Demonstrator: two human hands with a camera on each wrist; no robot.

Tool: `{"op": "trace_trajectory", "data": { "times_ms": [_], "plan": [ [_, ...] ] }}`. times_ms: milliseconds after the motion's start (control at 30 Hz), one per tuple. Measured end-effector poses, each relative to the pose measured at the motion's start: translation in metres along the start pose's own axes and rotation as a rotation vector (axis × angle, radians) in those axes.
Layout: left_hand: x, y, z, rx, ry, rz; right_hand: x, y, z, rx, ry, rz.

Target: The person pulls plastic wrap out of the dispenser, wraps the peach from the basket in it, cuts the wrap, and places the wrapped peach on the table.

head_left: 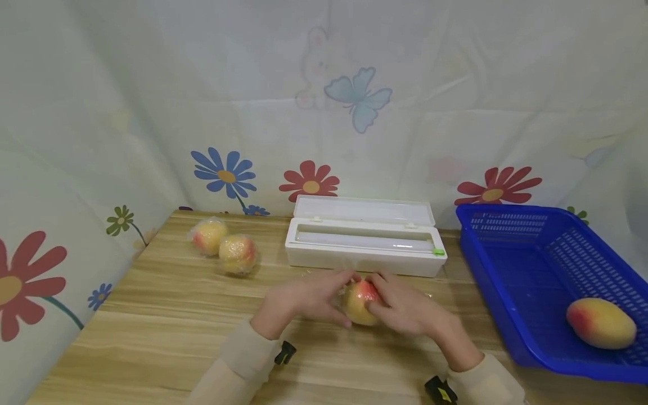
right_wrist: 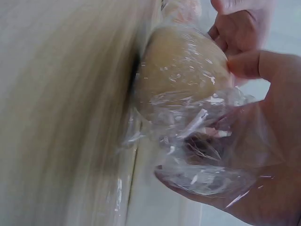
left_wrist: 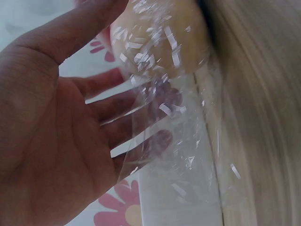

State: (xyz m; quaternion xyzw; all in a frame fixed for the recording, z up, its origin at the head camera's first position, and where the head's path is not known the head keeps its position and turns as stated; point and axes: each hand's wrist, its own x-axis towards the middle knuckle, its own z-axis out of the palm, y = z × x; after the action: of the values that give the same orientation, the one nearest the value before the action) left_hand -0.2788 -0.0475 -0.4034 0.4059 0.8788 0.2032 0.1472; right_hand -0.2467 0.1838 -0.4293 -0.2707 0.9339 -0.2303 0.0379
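A yellow mango with a red blush (head_left: 362,304) sits on the wooden table between both hands, with clear cling film (right_wrist: 197,132) around it. My left hand (head_left: 319,297) is at its left side; in the left wrist view the fingers are spread and fairly straight behind loose film, with the thumb near the fruit. My right hand (head_left: 405,304) holds the mango from the right, thumb against it and fingers curled into bunched film. Just behind stands a white cling film dispenser (head_left: 364,261), its lid (head_left: 363,210) raised and a roll (head_left: 364,242) inside.
Two film-wrapped mangoes, one farther back (head_left: 208,236) and one nearer (head_left: 238,254), lie at the left. At the right stands a blue plastic basket (head_left: 506,315) holding an unwrapped mango (head_left: 601,323). A flowered curtain (head_left: 405,146) hangs behind the table (head_left: 167,315).
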Motion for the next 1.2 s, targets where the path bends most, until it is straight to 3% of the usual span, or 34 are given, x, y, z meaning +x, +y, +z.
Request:
{"op": "trace_trajectory", "data": {
  "times_ms": [100, 300, 467, 633, 833, 1033, 1200],
  "plan": [
    [0.004, 0.0, 0.006, 0.054, 0.036, -0.014, 0.0, 0.001, 0.0, -0.013, 0.033, -0.008],
    [0.012, -0.004, 0.019, 0.186, 0.097, -0.037, 0.002, 0.004, 0.0, 0.098, 0.088, -0.047],
    [0.016, -0.006, 0.022, 0.218, 0.108, -0.063, 0.003, 0.002, -0.001, 0.11, 0.119, -0.062],
    [0.022, -0.013, 0.022, 0.137, 0.183, -0.104, 0.002, -0.008, -0.005, -0.008, 0.244, -0.087],
    [0.023, -0.021, 0.02, -0.009, 0.218, -0.192, -0.003, -0.032, -0.014, -0.14, 0.494, -0.24],
    [0.023, -0.028, 0.019, -0.181, 0.294, -0.247, -0.011, -0.047, -0.011, -0.191, 0.472, -0.332],
    [0.018, -0.021, 0.008, -0.237, 0.349, -0.227, -0.006, -0.039, -0.004, -0.152, 0.495, -0.256]
  ]
}}
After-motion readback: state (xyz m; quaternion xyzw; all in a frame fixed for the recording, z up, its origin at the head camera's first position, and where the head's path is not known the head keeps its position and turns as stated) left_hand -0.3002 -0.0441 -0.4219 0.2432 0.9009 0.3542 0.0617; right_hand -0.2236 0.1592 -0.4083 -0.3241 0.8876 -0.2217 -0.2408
